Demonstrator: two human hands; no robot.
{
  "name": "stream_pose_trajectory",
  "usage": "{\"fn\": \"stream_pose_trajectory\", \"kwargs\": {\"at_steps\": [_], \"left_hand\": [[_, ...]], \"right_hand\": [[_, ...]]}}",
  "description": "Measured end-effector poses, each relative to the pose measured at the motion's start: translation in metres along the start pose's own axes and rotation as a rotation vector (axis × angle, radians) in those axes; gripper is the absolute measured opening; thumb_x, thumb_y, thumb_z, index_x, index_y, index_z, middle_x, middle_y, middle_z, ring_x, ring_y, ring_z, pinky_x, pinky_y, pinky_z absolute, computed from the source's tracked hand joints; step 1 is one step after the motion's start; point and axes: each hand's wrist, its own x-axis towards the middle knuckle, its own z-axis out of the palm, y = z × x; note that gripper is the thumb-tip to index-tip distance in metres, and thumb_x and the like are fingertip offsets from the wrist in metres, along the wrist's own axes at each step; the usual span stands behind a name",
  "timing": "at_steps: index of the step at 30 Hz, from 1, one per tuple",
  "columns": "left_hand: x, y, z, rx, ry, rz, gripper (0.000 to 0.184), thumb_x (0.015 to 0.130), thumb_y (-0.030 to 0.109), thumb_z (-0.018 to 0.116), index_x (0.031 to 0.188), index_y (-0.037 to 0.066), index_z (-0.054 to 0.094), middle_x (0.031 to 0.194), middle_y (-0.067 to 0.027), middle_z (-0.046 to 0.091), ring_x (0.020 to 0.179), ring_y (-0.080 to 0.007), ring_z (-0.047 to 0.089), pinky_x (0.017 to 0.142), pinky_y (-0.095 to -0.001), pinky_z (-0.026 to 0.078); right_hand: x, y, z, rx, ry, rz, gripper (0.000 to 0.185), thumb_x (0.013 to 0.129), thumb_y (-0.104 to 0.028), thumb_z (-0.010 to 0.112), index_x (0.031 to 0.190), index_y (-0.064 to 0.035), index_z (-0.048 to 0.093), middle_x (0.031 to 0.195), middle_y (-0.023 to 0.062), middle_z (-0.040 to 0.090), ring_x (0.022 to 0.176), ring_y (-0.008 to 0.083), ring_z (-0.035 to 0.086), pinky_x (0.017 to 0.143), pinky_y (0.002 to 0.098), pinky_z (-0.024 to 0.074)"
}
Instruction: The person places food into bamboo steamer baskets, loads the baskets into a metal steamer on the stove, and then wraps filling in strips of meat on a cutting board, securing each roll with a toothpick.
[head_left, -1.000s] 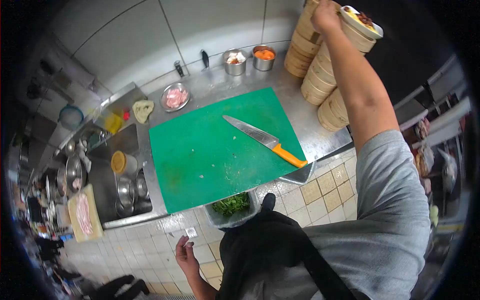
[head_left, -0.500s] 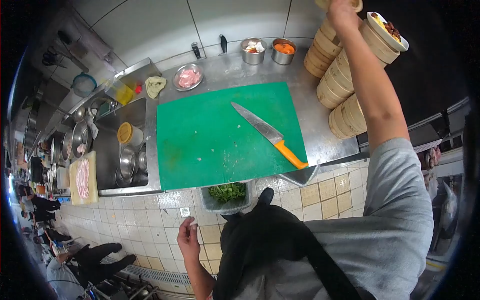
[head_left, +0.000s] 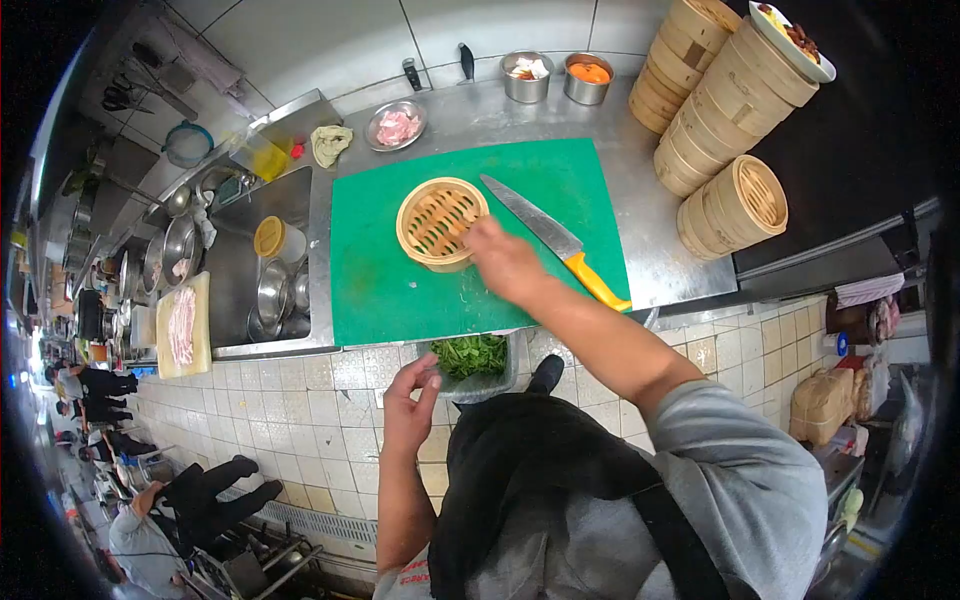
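A round bamboo steamer basket (head_left: pixel 418 252) with a slatted base sits on the green cutting board (head_left: pixel 375 310). My right hand (head_left: pixel 505 262), slightly blurred, grips its right rim. To the right of the basket lies a chef's knife (head_left: pixel 545 225) with a yellow handle, untouched. My left hand (head_left: pixel 408 405) hangs below the counter's front edge, fingers loosely curled and thumb apart, with nothing visible in it. Beside that hand, a bin of leafy greens (head_left: pixel 468 357) stands under the board's edge.
Stacked bamboo steamers (head_left: pixel 715 125) stand at the right, a plate of food (head_left: pixel 815 62) on top. Steel cups (head_left: pixel 527 88) and a dish of raw meat (head_left: pixel 397 127) line the back. At left are a sink (head_left: pixel 235 300) and a board with sliced meat (head_left: pixel 183 330).
My right hand has come down from the steamer stacks to the board, where a bamboo basket now sits. My left hand has risen slightly toward the greens. The camera view has shifted.
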Motion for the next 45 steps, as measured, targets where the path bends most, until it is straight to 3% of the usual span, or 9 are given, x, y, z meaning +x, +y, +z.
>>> {"fn": "stream_pose_trajectory", "kwargs": {"at_steps": [6,8,11,16,21,28,31,37,45], "left_hand": [[-0.018,-0.020,-0.004,0.014,0.001,-0.039,0.033,0.092,0.011,0.065,0.124,0.003,0.061,0.114,-0.0088,0.068,0.093,-0.0147,0.064,0.085,-0.0301,0.050],[-0.024,-0.033,-0.008,-0.019,0.012,-0.082,0.033,0.093,0.012,0.065,0.124,0.004,0.062,0.113,-0.0064,0.068,0.090,-0.0115,0.063,0.083,-0.0291,0.050],[-0.022,-0.033,-0.012,-0.012,-0.038,-0.117,0.033,0.092,0.011,0.065,0.124,0.004,0.062,0.112,-0.0052,0.068,0.087,-0.0108,0.062,0.083,-0.0288,0.050],[-0.014,-0.023,-0.021,-0.019,-0.012,-0.037,0.034,0.091,0.010,0.065,0.124,0.006,0.062,0.106,-0.0040,0.069,0.086,-0.0105,0.062,0.083,-0.0287,0.049],[-0.025,-0.036,-0.037,-0.005,-0.017,-0.046,0.033,0.091,0.011,0.066,0.123,0.006,0.063,0.099,-0.0036,0.068,0.085,-0.0106,0.061,0.081,-0.0286,0.049],[-0.057,-0.081,-0.077,0.088,0.095,0.002,0.030,0.090,0.013,0.067,0.117,0.001,0.065,0.093,-0.0067,0.067,0.080,-0.0128,0.062,0.075,-0.0285,0.052],[-0.086,-0.148,-0.110,0.139,0.168,0.137,0.032,0.095,0.015,0.062,0.126,0.006,0.062,0.118,-0.0169,0.066,0.108,-0.0278,0.062,0.096,-0.0377,0.048],[-0.155,-0.239,-0.149,0.110,0.297,-0.107,0.032,0.096,0.014,0.059,0.123,-0.002,0.060,0.103,-0.0107,0.068,0.090,-0.0155,0.063,0.080,-0.0294,0.052],[-0.164,-0.242,-0.117,0.045,0.568,-0.046,0.034,0.097,0.018,0.058,0.123,-0.005,0.059,0.098,-0.0094,0.066,0.084,-0.0150,0.059,0.076,-0.0287,0.050]], "right_hand": [[-0.091,0.085,-0.184,-0.594,0.894,0.196,0.069,0.070,-0.014,0.082,0.133,-0.0134,0.054,0.145,0.0273,0.038,0.134,0.0462,0.036,0.108,0.0533,0.0329],[-0.120,0.105,-0.208,-0.760,0.871,0.678,0.066,0.073,-0.013,0.080,0.133,-0.0112,0.052,0.150,0.0315,0.026,0.138,0.0496,0.027,0.112,0.0544,0.0289],[-0.153,0.170,-0.216,-0.707,0.776,0.674,0.061,0.073,-0.008,0.078,0.128,-0.0078,0.053,0.153,0.0288,0.020,0.139,0.0566,0.016,0.115,0.0576,0.0247],[-0.154,0.139,-0.221,-0.678,0.906,0.358,0.039,0.072,-0.006,0.079,0.104,-0.0049,0.056,0.145,0.0235,0.040,0.136,0.0540,0.028,0.115,0.0563,0.0252],[-0.114,0.086,-0.140,-0.446,0.754,0.135,0.030,0.072,0.000,0.073,0.098,-0.0021,0.057,0.145,0.0248,0.040,0.135,0.0559,0.028,0.112,0.0571,0.0300],[-0.056,0.098,-0.063,-0.415,0.318,0.308,0.026,0.082,-0.004,0.061,0.107,-0.0053,0.067,0.138,0.0262,0.048,0.135,0.0458,0.036,0.115,0.0508,0.0296],[-0.028,0.047,-0.110,-0.351,0.390,0.271,0.028,0.079,-0.005,0.066,0.107,-0.0057,0.069,0.131,0.0254,0.054,0.131,0.0424,0.042,0.114,0.0494,0.0315],[0.061,-0.086,-0.297,-0.397,0.982,-0.435,0.018,0.080,-0.006,0.070,0.097,-0.0034,0.067,0.103,0.0152,0.068,0.103,0.0339,0.064,0.089,0.0417,0.0513],[0.207,-0.240,-0.463,-0.508,1.068,-0.707,0.027,0.094,-0.027,0.064,0.110,-0.0060,0.068,0.097,0.0136,0.070,0.088,0.0246,0.069,0.075,0.0320,0.0522]]}}
